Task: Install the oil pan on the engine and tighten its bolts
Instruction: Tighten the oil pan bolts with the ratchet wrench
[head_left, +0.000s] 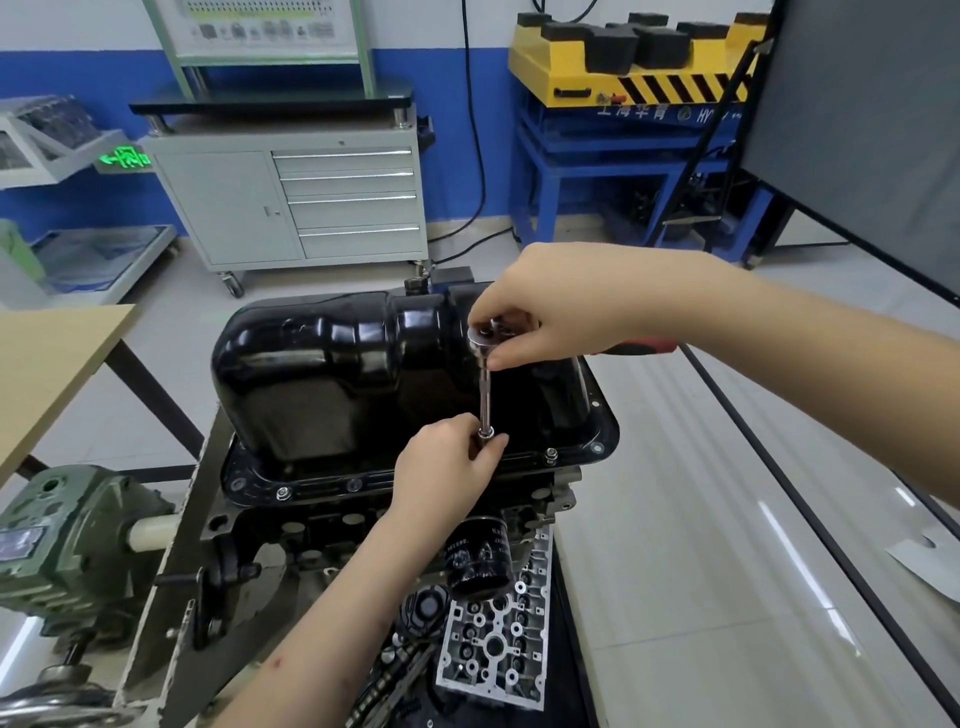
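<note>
Pan (332, 374) sits on the engine (291, 530), stiff, glossy steel; left hand (447, 462) pinches the extension's (485, 395) foot, right (545, 317) grips the ratchet (488, 335) head, probably on a flange bolt.

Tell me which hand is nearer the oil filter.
Left. The left hand holds the lower end of the extension bar at the pan flange, just above the oil filter. The right hand grips the ratchet head, higher up over the oil pan.
</note>
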